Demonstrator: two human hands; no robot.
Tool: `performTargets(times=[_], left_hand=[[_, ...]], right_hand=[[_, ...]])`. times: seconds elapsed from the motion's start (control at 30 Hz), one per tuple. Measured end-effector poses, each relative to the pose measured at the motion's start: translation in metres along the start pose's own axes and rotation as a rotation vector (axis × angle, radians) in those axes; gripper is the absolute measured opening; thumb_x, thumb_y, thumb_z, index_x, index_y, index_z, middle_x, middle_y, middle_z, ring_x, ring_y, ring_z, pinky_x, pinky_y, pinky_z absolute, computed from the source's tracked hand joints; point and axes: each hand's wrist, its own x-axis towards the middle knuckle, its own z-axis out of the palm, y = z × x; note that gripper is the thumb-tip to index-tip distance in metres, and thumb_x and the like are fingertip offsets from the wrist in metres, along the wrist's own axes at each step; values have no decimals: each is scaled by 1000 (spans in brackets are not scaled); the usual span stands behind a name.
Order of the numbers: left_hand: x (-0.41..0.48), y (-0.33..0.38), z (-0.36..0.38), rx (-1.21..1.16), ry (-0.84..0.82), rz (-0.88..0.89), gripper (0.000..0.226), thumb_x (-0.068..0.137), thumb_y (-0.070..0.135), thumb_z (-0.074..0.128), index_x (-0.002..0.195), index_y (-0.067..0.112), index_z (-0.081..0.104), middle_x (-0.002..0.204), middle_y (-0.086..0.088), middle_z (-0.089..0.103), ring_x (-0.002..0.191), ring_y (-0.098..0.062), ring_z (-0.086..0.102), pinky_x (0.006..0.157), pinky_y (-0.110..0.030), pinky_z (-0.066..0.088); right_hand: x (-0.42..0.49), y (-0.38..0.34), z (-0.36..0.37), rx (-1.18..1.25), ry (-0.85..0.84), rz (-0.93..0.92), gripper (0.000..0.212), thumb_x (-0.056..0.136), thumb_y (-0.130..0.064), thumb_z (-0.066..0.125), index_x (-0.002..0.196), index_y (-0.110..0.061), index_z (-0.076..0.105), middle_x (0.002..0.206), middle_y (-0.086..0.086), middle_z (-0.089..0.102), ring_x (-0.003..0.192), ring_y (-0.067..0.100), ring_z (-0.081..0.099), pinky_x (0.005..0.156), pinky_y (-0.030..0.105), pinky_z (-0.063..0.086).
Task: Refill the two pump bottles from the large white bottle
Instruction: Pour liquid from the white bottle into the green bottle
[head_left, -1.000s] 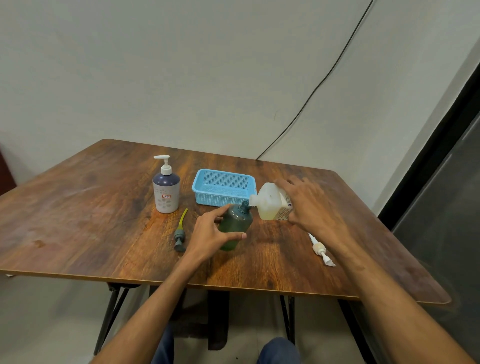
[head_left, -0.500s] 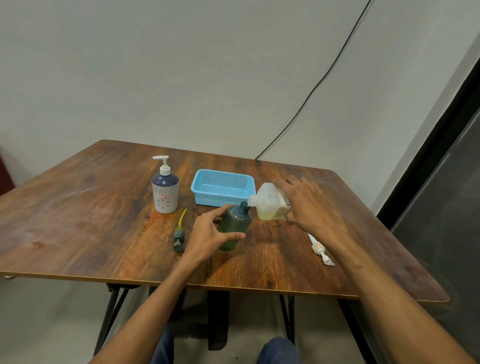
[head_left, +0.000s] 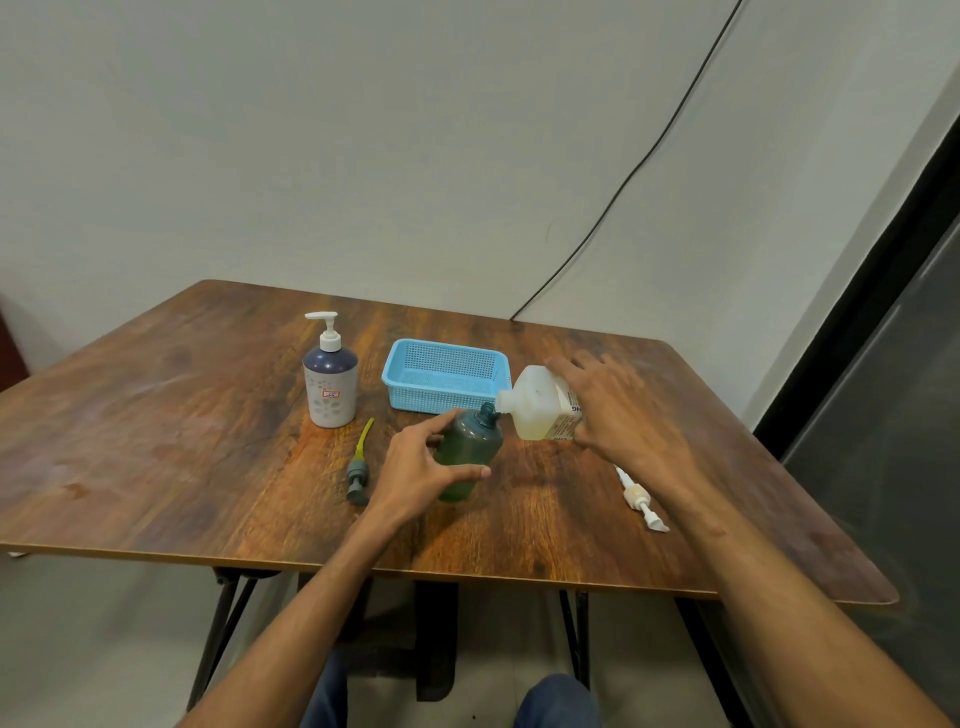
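Note:
My left hand (head_left: 421, 467) grips the dark green pump bottle (head_left: 467, 448), which stands on the table with its pump removed. In my right hand (head_left: 621, 415) the large white bottle (head_left: 537, 410) is tipped on its side, its open neck touching the green bottle's mouth. Pale yellowish liquid shows inside it. The green bottle's pump (head_left: 358, 475), with a yellow tube, lies on the table left of my left hand. A white pump (head_left: 641, 501) lies to the right, near my right forearm. A second pump bottle (head_left: 330, 382), dark blue and white with its pump on, stands upright at the left.
A light blue mesh basket (head_left: 447, 376) sits behind the green bottle. The wooden table (head_left: 156, 441) ends in a front edge close to my arms. A black cable runs down the wall behind. A dark panel stands at the right.

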Motion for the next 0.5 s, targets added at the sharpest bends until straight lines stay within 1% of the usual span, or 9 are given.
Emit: performTargets(times=[0.13, 0.37, 0.5], left_hand=[[-1, 0, -1, -6, -5, 1, 90, 68, 32, 91, 147, 22, 49, 141, -3, 58, 120, -16, 55, 102, -40, 53], [-1, 3, -1, -18, -9, 1, 89, 68, 32, 91, 146, 23, 49, 141, -3, 58, 118, -15, 54, 102, -42, 53], [-1, 3, 0, -17, -9, 1, 90, 68, 32, 91, 147, 23, 48, 143, -3, 56, 119, -14, 53, 102, -41, 52]], right_hand=[[0, 0, -1, -3, -5, 6, 78, 74, -30, 83, 143, -29, 45, 124, 2, 58, 111, 25, 53, 94, 44, 45], [0, -1, -2, -3, -9, 12, 79, 75, -29, 83, 143, -28, 45, 126, 3, 57, 114, 26, 52, 96, 45, 45], [0, 0, -2, -22, -17, 18, 79, 75, -28, 83, 144, -29, 44, 127, 2, 56, 115, 26, 52, 97, 44, 45]])
